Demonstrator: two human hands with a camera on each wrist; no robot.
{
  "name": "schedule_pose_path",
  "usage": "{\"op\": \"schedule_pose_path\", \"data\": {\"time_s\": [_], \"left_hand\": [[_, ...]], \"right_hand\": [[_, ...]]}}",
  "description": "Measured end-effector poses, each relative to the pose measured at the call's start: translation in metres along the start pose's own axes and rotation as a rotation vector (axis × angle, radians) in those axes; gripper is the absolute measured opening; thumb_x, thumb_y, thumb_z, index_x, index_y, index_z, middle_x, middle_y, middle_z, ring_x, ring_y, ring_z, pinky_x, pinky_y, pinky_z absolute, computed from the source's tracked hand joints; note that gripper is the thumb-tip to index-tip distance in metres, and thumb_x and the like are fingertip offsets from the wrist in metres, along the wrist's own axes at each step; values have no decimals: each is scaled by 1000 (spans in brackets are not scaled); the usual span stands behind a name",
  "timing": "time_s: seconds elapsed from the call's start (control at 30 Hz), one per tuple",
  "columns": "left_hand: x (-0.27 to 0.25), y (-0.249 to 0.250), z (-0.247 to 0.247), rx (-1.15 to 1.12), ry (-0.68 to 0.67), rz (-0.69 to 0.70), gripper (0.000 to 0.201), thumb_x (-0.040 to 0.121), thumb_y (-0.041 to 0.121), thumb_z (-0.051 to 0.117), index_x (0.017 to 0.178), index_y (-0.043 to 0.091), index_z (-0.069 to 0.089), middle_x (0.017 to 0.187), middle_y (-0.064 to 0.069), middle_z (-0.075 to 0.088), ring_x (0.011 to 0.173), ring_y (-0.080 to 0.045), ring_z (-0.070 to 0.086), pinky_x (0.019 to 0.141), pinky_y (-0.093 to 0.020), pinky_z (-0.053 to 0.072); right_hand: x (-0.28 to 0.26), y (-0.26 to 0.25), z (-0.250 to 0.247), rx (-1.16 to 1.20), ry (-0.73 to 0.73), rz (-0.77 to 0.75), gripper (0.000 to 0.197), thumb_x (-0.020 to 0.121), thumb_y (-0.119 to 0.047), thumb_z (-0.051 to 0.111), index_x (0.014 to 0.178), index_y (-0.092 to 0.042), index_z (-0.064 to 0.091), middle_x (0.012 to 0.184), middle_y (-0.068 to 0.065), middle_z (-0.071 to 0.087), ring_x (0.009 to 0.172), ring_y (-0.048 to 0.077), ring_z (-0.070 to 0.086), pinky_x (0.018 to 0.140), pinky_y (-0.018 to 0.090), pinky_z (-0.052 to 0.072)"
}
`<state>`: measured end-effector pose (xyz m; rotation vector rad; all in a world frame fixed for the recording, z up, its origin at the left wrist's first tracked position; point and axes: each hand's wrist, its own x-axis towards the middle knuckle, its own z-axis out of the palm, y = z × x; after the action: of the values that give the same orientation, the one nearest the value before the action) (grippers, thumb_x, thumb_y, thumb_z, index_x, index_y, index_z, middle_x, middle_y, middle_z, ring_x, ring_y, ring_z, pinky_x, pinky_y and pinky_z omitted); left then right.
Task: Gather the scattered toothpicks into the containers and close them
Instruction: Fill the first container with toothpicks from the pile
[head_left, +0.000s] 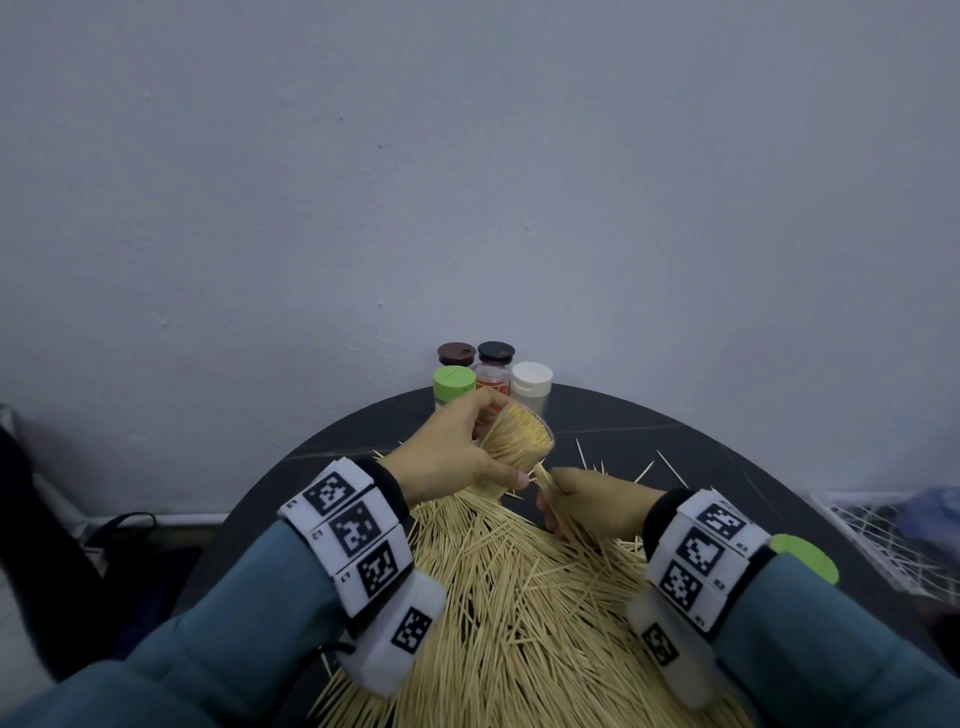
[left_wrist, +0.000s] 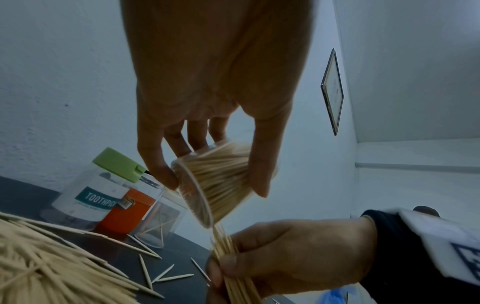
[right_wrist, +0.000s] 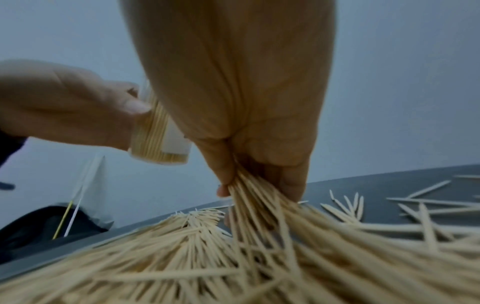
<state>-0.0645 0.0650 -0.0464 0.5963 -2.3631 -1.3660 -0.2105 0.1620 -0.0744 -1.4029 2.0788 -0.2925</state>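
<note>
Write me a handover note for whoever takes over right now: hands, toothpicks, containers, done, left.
Left hand holds the clear open container, tilted and nearly full.
Right hand pinches a toothpick bundle just below its mouth.
Large toothpick pile covers the near table; strays lie beyond.
Capped containers stand at the far edge; a loose green lid lies right.
Left: insert the bundle, gather the pile, close.

Toothpick-filled container in left hand
</note>
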Motion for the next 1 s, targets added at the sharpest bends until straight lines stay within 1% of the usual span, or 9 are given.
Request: {"op": "schedule_pose_path", "data": {"time_s": [0.1, 0.2, 0.27, 0.4, 0.5, 0.57, 0.67, 0.83, 1.0], "left_hand": [[0, -2, 1, 7, -26, -8, 61, 71, -2, 76, 123, 17, 50, 105, 8, 57, 93, 1, 52, 68, -8, 43], [1, -5, 1, 11, -48, -11, 59, 72, -6, 73, 121, 18, 51, 110, 3, 58, 96, -1, 53, 67, -7, 45], [1, -5, 1, -8, -63, -16, 59, 72, -8, 72, 120, 19, 51, 111, 3, 58, 99, -3, 54, 67, -7, 47], [2, -6, 1, 0, -79, -28, 59, 72, -6, 72, 119, 22, 51, 110, 7, 57, 102, -3, 55, 70, -9, 46], [3, -8, 2, 32, -76, -35, 60, 70, 2, 77, 120, 22, 51, 114, 2, 58, 106, -10, 55, 79, -15, 44], [2, -7, 2, 51, -75, -31, 60, 69, 9, 81, 120, 21, 51, 112, 3, 59, 102, -9, 55, 76, -13, 43], [1, -5, 4, 68, -79, -46, 58, 71, 14, 81, 120, 21, 51, 108, 7, 56, 95, -5, 54, 67, -10, 41], [2, -4, 7, 99, -92, -65, 57, 71, 20, 81, 119, 23, 50, 107, 9, 56, 93, -1, 53, 67, -10, 42], [0, -4, 10, 114, -101, -60, 55, 71, 19, 81, 115, 26, 50, 101, 13, 54, 90, 1, 52, 64, -4, 42]], "right_hand": [[0, 2, 1, 213, 46, -36, 26, 101, -9, 24, 84, -17, 43, 77, -3, 57, 74, 13, 53, 75, 27, 45], [-1, 1, 2, 449, 80, -61, 21, 102, -9, 24, 91, -10, 41, 73, 1, 53, 64, 10, 53, 64, 19, 45], [0, 1, 3, 571, 109, -58, 20, 103, -12, 25, 93, -10, 42, 71, 0, 49, 62, 9, 51, 59, 16, 43], [5, 4, 2, 823, 162, -103, 22, 102, -10, 26, 90, -8, 44, 67, 1, 45, 56, 9, 48, 64, 21, 48], [5, 4, -2, 1016, 234, -142, 24, 102, -10, 25, 87, -8, 43, 67, 2, 43, 57, 12, 45, 65, 24, 49], [1, 1, -6, 1138, 290, -173, 22, 102, -10, 25, 88, -8, 42, 66, 3, 42, 59, 13, 44, 63, 24, 48], [-4, -2, -12, 1239, 380, -231, 24, 102, -10, 24, 86, -10, 42, 66, 3, 40, 59, 13, 42, 60, 23, 43], [-12, -3, -26, 1393, 503, -315, 26, 102, -8, 23, 86, -10, 42, 66, 2, 36, 57, 12, 36, 56, 22, 35], [-20, -16, -38, 1540, 555, -461, 25, 102, -8, 24, 84, -12, 41, 60, -2, 37, 48, 5, 38, 46, 16, 37]]}}
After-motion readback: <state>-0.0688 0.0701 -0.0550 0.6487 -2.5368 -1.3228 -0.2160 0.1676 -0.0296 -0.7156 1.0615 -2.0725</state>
